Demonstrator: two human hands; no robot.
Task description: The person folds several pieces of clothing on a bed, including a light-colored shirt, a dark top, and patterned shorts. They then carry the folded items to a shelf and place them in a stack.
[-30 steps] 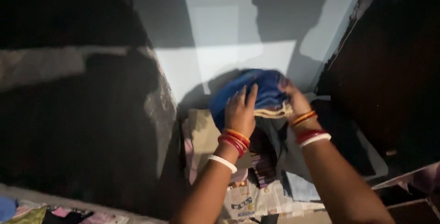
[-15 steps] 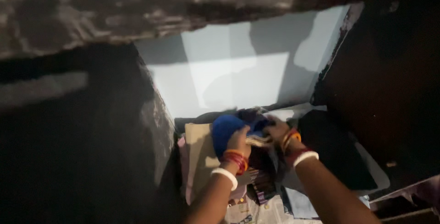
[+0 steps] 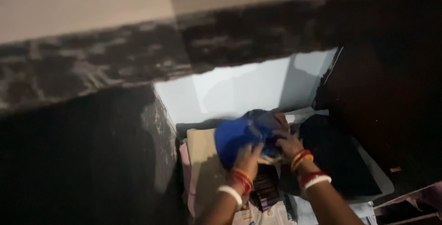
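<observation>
A dim recessed shelf niche (image 3: 239, 91) with a pale grey-blue painted back wall sits under a thick, mottled dark stone slab (image 3: 138, 54) that runs across the upper half of the view; the side walls are dark and rough, and the right side falls into deep shadow. On the shelf lies a stack of folded cloth: a flat beige folded fabric (image 3: 202, 160) along the left edge, a dark, almost black folded garment (image 3: 331, 160) toward the right edge, and sheets of printed newspaper (image 3: 271, 213) lining the front edge. Compared with the earlier frames, the view has tilted so the stone slab now covers much more of the wall, and the soft, crumpled bright blue cloth bundle (image 3: 237, 135), held high against the wall a second ago, now rests low on top of the stack near the back of the shelf. The left hand (image 3: 248, 158), with red and white bangles at the wrist, presses on the bundle's front with fingers spread and curled over it. The right hand (image 3: 290, 144), also in red, gold and white bangles, grips the bundle's right side, fingers closed into the folds where a pale trimmed border shows. The picture is blurred, so finer weave cannot be told.
</observation>
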